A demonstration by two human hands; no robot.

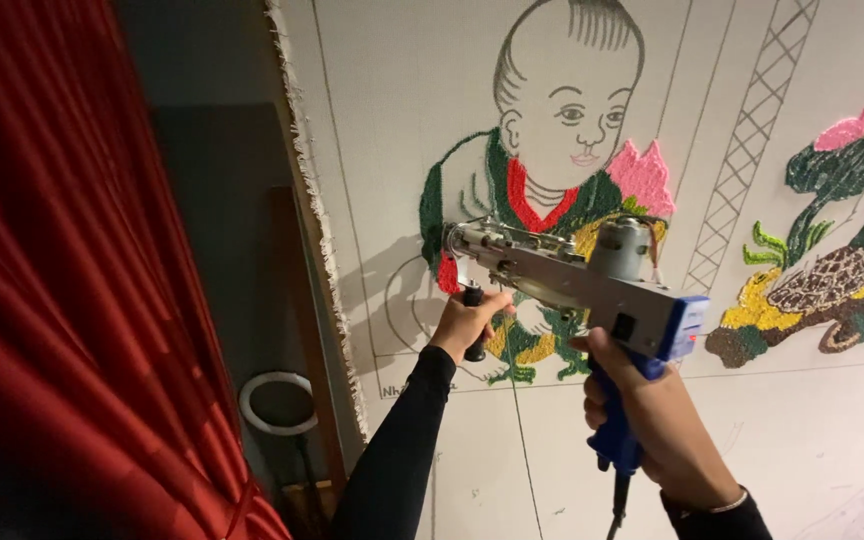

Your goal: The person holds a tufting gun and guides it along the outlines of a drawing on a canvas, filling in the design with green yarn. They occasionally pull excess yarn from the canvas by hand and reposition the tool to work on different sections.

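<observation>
From the head camera, the person holds a tufting gun [577, 280] up against a stretched white backing cloth [412, 90] with both hands. The right hand [652, 410] is wrapped around the blue rear grip [617, 440], index finger up near the trigger area, carrying the tool's weight. The left hand [467, 322] is clenched on the black front handle [474, 325] below the nose, which steadies the needle end and presses it square to the cloth. The gun's tip [455, 240] meets the fabric at the left edge of a partly tufted child figure [542, 180], beside red and green yarn patches. Drawn outlines on the cloth mark unfilled areas. To the right sits a tufted pink flower and tortoise motif [842, 250]. A red curtain [62, 300] hangs at left, with a ring light [277, 400] behind the frame edge.
</observation>
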